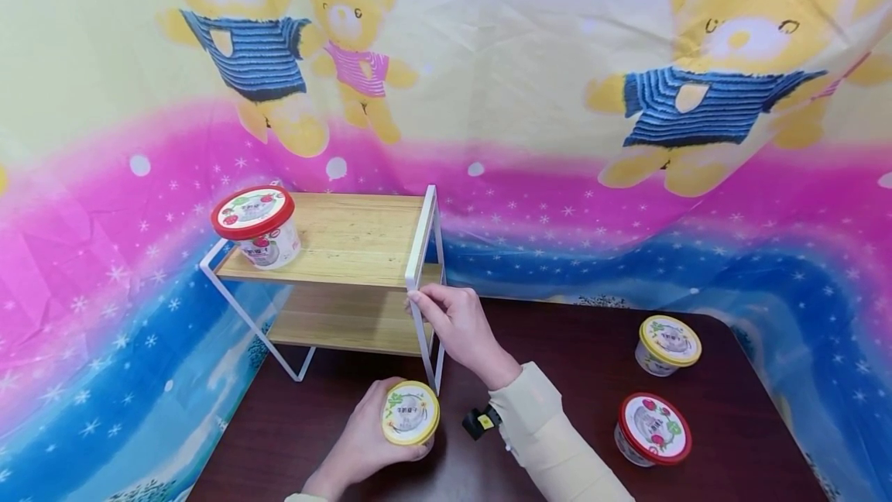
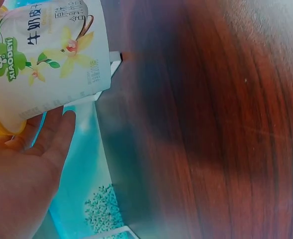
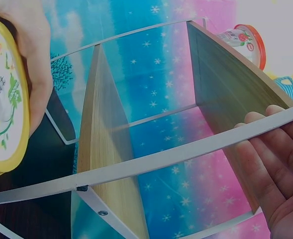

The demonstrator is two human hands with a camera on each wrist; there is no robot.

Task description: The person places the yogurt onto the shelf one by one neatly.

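My left hand (image 1: 365,432) grips a paper tub with a yellow lid (image 1: 411,413) just in front of the shelf. In the left wrist view the tub's white side (image 2: 51,55) shows a flower print and lettering, with fingers wrapped round it near the lid. My right hand (image 1: 463,324) pinches the white metal frame (image 1: 416,254) of the two-tier wooden shelf at its right front upright, just below the top board (image 1: 348,231). In the right wrist view, its fingers (image 3: 265,164) lie along that frame bar.
A red-lidded tub (image 1: 268,242) stands at the left end of the shelf's top board. On the dark wooden table (image 1: 557,339), to the right, are a yellow-lidded tub (image 1: 665,343) and another red-lidded tub (image 1: 651,428). A printed bear cloth (image 1: 523,99) hangs behind.
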